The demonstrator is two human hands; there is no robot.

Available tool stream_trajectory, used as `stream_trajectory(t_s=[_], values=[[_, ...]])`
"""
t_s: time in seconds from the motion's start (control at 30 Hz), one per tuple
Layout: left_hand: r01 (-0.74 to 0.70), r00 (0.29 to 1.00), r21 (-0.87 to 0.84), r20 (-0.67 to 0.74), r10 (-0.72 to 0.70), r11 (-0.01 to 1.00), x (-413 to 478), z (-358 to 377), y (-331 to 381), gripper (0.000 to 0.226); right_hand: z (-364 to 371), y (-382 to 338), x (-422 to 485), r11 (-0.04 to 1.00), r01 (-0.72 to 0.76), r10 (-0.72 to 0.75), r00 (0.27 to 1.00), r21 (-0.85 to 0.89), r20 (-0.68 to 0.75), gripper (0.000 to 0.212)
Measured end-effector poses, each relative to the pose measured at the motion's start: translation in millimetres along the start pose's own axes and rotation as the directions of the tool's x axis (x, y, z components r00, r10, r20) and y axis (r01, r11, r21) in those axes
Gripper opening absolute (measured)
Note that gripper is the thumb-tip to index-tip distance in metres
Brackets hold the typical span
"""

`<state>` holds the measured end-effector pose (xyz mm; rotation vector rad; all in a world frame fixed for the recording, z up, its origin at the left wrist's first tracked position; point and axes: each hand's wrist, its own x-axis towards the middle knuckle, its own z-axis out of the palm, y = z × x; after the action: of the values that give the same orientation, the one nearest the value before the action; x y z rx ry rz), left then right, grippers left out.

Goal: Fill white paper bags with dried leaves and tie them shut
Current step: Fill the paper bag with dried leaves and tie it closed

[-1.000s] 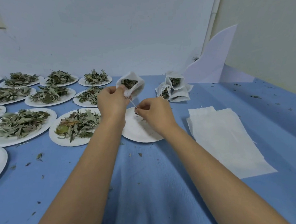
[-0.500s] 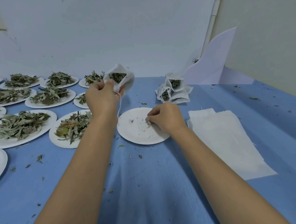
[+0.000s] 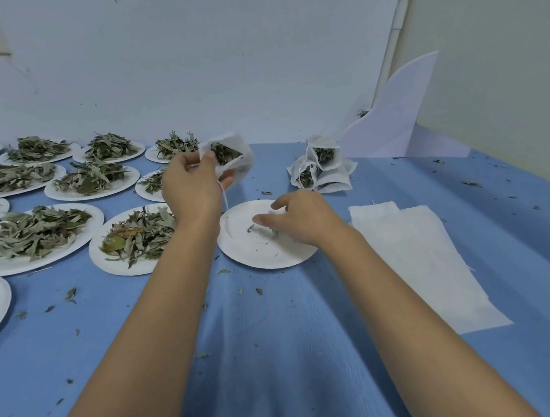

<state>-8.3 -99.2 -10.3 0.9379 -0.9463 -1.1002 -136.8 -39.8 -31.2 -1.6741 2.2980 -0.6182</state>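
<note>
Keep the white paper bag (image 3: 237, 161) upright and its mouth wide, so the last scraps (image 3: 250, 228) drop in cleanly before the string (image 3: 224, 198) is drawn. The bag looks soft and crumpled, dark leaves showing, held up just far-left of the nearly bare plate (image 3: 270, 263). The left hand (image 3: 190, 193) pinches its rim; the right hand (image 3: 300, 221) curls over the plate, whether holding anything I cannot tell

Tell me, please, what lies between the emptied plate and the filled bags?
In the head view, only blue cloth with leaf scraps separates plate and bags.
</note>
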Motion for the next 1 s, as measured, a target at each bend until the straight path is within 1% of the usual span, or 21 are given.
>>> stream_trajectory(t_s=[0.07,0.13,0.2,0.3,0.37,0.43,0.5,0.53,0.63,0.7,0.73,0.77,0.8,0.83,0.87,0.9,0.93,1.0], values=[[-0.082,0.997,0.064,0.005,0.082,0.995,0,-1,-4,0.008,7,-5,0,1.0,-0.015,0.015,1.0,-0.022,-0.018,0.059],[-0.153,0.988,0.159,0.021,0.152,0.975,0,-2,-8,0.012,16,-12,-1,0.998,-0.033,0.03,0.997,-0.046,-0.069,0.058],[-0.175,0.985,0.214,0.038,0.171,0.961,1,-4,-11,0.014,23,-18,-2,0.998,-0.023,0.017,0.994,-0.053,-0.107,0.055],[-0.153,0.988,0.218,0.053,0.145,0.964,2,-4,-15,0.01,29,-24,-5,0.995,0.034,-0.045,0.992,-0.098,-0.12,0.041],[-0.141,0.989,0.222,0.064,0.13,0.965,2,-4,-17,0.008,32,-26,-7,0.988,0.067,-0.086,0.987,-0.14,-0.136,0.02],[-0.112,0.992,0.204,0.074,0.099,0.972,3,-4,-18,0.009,35,-27,-9,0.98,0.072,-0.102,0.982,-0.183,-0.162,0.021],[-0.08,0.994,0.189,0.087,0.065,0.979,3,-4,-20,0.011,37,-26,-8,0.977,0.089,-0.123,0.977,-0.192,-0.176,0.017],[-0.072,0.994,0.201,0.097,0.054,0.977,4,-4,-21,0.011,38,-25,-7,0.977,0.106,-0.139,0.975,-0.183,-0.176,0.017],[-0.076,0.989,0.24,0.143,0.043,0.968,2,-4,-23,0.012,38,-24,-5,0.981,0.14,-0.162,0.973,-0.135,-0.167,0.027],[-0.085,0.985,0.264,0.165,0.042,0.961,1,-4,-24,0.011,38,-21,-4,0.984,0.138,-0.157,0.971,-0.113,-0.182,0.027],[-0.086,0.984,0.273,0.173,0.039,0.958,1,-4,-25,0.012,36,-21,-3,0.989,0.126,-0.139,0.972,-0.08,-0.189,0.025],[-0.09,0.982,0.286,0.182,0.039,0.954,1,-4,-26,0.016,32,-21,-3,0.994,0.109,-0.109,0.973,-0.01,-0.201,0.021],[-0.1,0.98,0.308,0.193,0.04,0.946,1,-4,-27,0.02,27,-21,-3,0.989,0.091,-0.065,0.975,0.112,-0.213,0.017],[-0.112,0.978,0.338,0.204,0.043,0.934,0,-5,-28,0.022,19,-21,-2,0.957,0.071,-0.009,0.976,0.28,-0.218,0.015],[-0.122,0.976,0.366,0.213,0.044,0.923,-1,-5,-29,0.024,11,-21,-2,0.894,0.056,0.052,0.972,0.444,-0.228,0.018],[-0.131,0.973,0.384,0.227,0.044,0.914,-2,-5,-29,0.024,4,-21,-2,0.827,0.048,0.109,0.964,0.56,-0.243,0.021],[-0.143,0.968,0.39,0.248,0.046,0.91,-5,-5,-29,0.023,0,-19,-1,0.781,0.046,0.152,0.954,0.623,-0.26,0.023],[-0.197,0.948,0.388,0.31,0.074,0.9,-12,-3,-27,0.018,-3,-16,1,0.757,0.033,0.209,0.934,0.653,-0.289,0.02]])
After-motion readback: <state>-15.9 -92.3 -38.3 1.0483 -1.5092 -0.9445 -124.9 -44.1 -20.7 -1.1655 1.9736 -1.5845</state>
